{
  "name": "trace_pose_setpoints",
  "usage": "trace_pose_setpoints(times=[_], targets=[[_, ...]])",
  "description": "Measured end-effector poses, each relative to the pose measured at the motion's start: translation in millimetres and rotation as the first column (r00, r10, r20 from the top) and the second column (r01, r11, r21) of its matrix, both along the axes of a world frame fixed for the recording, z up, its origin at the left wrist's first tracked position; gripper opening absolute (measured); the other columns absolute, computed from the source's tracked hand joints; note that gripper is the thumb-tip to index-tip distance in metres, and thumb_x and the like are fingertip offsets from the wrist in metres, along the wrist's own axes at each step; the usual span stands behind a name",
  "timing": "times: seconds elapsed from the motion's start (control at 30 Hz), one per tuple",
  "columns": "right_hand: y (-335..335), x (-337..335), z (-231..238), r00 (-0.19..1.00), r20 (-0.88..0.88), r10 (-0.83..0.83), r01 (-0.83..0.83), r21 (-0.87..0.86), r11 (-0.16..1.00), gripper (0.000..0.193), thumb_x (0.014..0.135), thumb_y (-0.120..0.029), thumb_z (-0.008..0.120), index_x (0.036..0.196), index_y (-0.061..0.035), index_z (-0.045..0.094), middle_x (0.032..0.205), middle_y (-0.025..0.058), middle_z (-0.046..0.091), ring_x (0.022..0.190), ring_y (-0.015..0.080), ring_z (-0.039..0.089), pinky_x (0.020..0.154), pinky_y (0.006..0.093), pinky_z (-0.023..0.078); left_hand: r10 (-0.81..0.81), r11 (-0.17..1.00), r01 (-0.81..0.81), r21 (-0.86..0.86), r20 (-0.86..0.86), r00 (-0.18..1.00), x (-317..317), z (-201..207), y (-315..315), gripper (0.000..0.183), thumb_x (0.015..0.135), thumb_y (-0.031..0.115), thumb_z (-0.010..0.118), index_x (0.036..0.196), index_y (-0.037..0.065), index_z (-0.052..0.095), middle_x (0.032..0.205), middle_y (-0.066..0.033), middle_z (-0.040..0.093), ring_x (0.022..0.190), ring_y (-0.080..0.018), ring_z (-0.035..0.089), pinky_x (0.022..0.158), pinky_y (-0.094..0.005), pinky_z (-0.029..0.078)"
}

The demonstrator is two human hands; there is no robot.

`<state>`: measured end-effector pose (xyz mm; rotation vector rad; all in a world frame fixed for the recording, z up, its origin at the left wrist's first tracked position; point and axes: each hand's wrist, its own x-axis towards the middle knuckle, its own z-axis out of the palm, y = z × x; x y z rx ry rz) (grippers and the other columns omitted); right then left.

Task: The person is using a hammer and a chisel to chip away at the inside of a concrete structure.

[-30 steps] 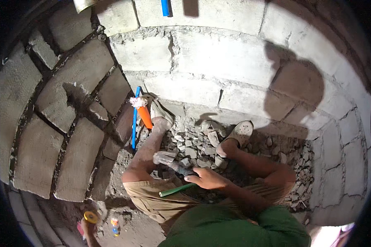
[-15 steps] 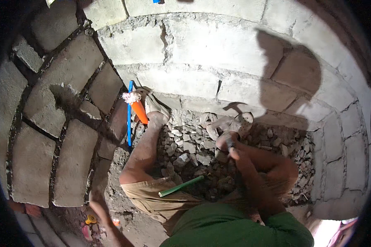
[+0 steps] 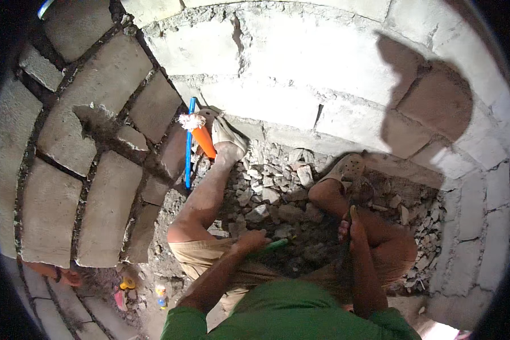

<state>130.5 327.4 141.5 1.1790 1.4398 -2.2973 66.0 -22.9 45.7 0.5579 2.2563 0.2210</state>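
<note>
The left hand has its fingers curled over one end of a green rod, which pokes out to the right above the rubble, between the person's bent legs. The right hand is wrapped around a dark, long tool beside the right shin; its upper part (dim against leg and stones) is too blurred to make out well. The two hands are well apart.

Both feet wear pale clogs, the left clog near the foot of the whitish block wall, the right clog in shade. Just beside the left foot, an orange cone-shaped thing with a frayed, pinkish-white top leans by an upright blue tube. A greyer block wall stands on the left.

At the lower left, another person's hand shows past the grey blocks; near it lie a yellow object, a pink one and a small bottle.
</note>
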Motion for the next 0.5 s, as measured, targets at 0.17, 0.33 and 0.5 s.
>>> trace_pose_setpoints(times=[0.17, 0.33, 0.5], targets=[[-9.4, -8.8, -12.8, 0.998, 0.032, 0.048, -0.046, -0.033, 0.998, 0.051, 0.095, -0.063, 0.05, 0.091, -0.0126, 0.052, 0.058, -0.003, 0.043, 0.049, 0.0131, 0.045, 0.049, 0.0355, 0.044, -0.042, 0.922, -0.005, 0.387, 0.111, 0.993, 6.5, 38.5, -5.6, 0.036, 0.096, 0.033, 0.059, 0.121, 0.007, 0.06, 0.108, -0.0217, 0.067, 0.1, -0.039, 0.065, 0.085, -0.0457, 0.05], [-12.6, -2.2, -14.8, 0.988, 0.096, 0.12, -0.124, 0.038, 0.992, 0.052, 0.095, -0.064, 0.05, 0.091, -0.0115, 0.05, 0.062, -0.002, 0.044, 0.051, 0.0133, 0.045, 0.051, 0.0364, 0.044, 0.218, 0.328, -0.673, 0.663, 0.641, 0.736, -42.0, 164.0, -51.3, 0.042, 0.094, 0.02, 0.064, 0.135, 0.011, 0.057, 0.088, -0.0076, 0.067, 0.073, -0.0109, 0.058, 0.063, -0.0276, 0.049], [-18.8, -4.0, -19.7, 0.981, 0.085, 0.176, -0.184, 0.091, 0.979, 0.055, 0.094, -0.065, 0.05, 0.09, -0.0105, 0.05, 0.065, -0.001, 0.045, 0.054, 0.0135, 0.046, 0.052, 0.0361, 0.043, 0.745, 0.566, -0.462, 0.683, -0.183, 0.641, -105.4, 264.0, -74.3, 0.048, 0.093, 0.037, 0.066, 0.128, 0.004, 0.062, 0.079, -0.0039, 0.062, 0.058, -0.0104, 0.05, 0.052, -0.0255, 0.042]])
